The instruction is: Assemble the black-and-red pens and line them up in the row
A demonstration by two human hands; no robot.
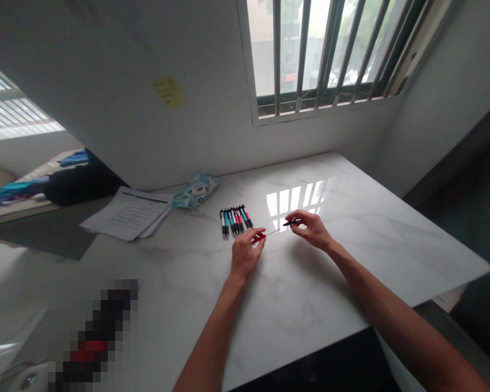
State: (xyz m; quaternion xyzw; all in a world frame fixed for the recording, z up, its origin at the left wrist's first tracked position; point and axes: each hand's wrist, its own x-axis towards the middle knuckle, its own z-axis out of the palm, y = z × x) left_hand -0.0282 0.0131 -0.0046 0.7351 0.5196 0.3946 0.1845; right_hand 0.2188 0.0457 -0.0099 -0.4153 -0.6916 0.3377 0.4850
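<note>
Between the fingers of my left hand (247, 253) is the red barrel of a pen (259, 238), with a thin refill (273, 232) sticking out toward the right. My right hand (309, 228) pinches a black pen part (292, 222), which looks like the grip half of the pen. A small gap separates this part from the refill's tip. Just beyond my left hand, several pens (233, 219) lie side by side in a row; their barrels are white, teal and red with black ends. My left fingers hide the lower ends of some.
Printed papers (124, 215) lie at the left of the marbled white table (294, 321), with a blue-and-white soft packet (196, 190) beside them. A black object (326, 365) is at the front edge. A yellow note (168, 91) sticks to the wall below a barred window (316, 54).
</note>
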